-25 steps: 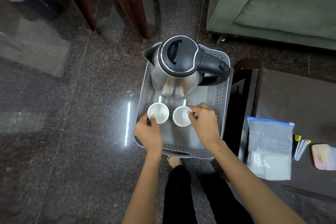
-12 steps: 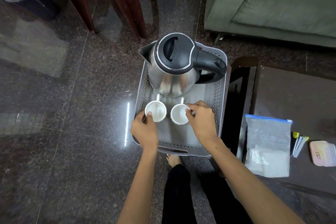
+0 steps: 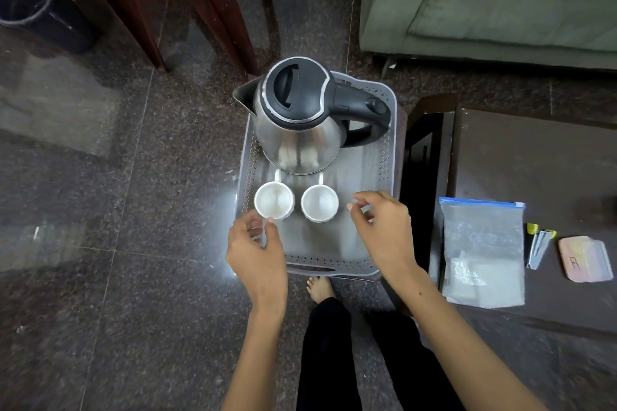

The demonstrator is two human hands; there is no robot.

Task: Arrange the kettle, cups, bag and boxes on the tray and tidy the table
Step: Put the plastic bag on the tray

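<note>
Both hands have let go of the cups: left hand point(image 3: 255, 252) hovers loosely curled at the left cup point(image 3: 274, 201), right hand point(image 3: 384, 227) hangs relaxed beside the right cup point(image 3: 320, 203), each grip holding nothing. Kettle point(image 3: 300, 117) fills the tray's point(image 3: 384, 177) far end; bare floor remains right of the cups. Bag point(image 3: 482, 250) lies on the table point(image 3: 534, 160).
</note>
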